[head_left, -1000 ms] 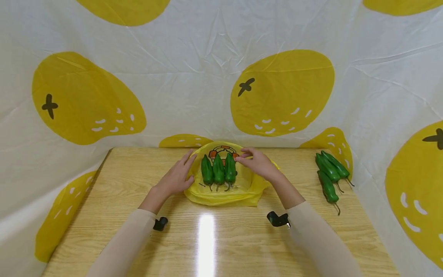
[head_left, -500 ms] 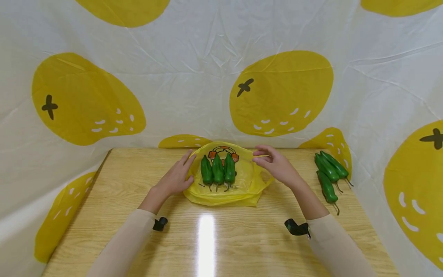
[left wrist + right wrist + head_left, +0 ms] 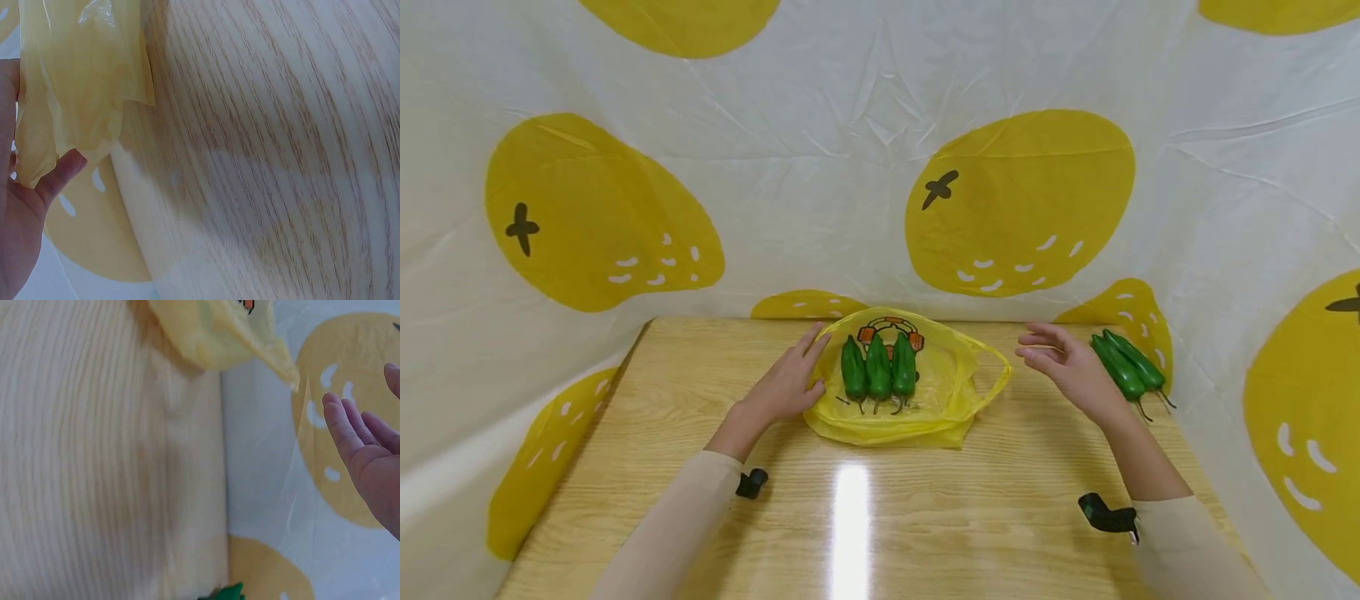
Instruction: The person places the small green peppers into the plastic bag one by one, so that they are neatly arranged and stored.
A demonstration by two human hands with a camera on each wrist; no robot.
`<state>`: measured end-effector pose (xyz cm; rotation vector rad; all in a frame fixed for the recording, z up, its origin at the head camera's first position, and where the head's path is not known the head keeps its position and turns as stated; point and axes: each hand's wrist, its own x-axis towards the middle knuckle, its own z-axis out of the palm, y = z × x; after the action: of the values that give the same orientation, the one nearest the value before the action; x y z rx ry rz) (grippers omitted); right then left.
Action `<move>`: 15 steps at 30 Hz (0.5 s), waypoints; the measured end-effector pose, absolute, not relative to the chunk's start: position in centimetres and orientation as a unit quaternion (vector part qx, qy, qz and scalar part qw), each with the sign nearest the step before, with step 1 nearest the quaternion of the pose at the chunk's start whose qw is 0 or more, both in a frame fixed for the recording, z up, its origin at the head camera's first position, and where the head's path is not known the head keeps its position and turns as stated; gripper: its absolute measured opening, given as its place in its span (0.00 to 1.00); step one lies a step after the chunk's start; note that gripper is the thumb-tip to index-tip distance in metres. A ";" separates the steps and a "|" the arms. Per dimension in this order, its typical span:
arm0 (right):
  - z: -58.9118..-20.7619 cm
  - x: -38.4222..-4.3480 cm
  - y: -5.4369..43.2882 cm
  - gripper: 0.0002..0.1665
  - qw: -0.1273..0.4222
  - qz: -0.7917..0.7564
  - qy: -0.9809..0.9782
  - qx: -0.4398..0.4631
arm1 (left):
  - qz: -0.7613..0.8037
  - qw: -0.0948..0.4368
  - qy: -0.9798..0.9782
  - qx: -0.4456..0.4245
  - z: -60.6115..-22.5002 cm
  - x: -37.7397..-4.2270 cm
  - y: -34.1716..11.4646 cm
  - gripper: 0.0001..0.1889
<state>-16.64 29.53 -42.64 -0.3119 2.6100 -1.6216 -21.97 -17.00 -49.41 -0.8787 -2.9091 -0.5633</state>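
While the left hand (image 3: 782, 379) lies along the left edge of the yellow bag (image 3: 942, 385), its fingers are extended and its thumb stands wide apart from them; in the left wrist view this thumb touches the thin film. The right hand (image 3: 1075, 367) is in the air to the right of the bag, near its loop handle (image 3: 1007, 367) but apart from it. This hand has a wide, relaxed grip, with the fingers a little bent and separated from the thumb. Three green peppers (image 3: 878, 367) lie side by side within the rim of the bag, their tips pointing to its far side and their stems to its near side. Just behind these tips, the bag shows a drawing (image 3: 865, 335) in orange and black. Two further peppers (image 3: 1118, 367) lie well to the right of the bag, close together, and the right hand is near them. The bag rests on the wooden table (image 3: 940, 517), and behind it there hangs a white sheet (image 3: 820, 208) with big yellow fruits. Nearer than the bag, a small black device (image 3: 1101, 512) sits at the right sleeve (image 3: 1187, 542).
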 end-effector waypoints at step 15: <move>-45.6 -14.4 38.3 0.43 -0.032 -0.377 0.926 -0.012 | -0.181 0.021 -0.941 -0.284 -49.6 -22.1 -16.6 0.44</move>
<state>-14.38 38.34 -45.61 -0.0373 2.9686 -1.2074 -22.06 -16.59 -49.63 -0.8801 -2.9180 -0.5609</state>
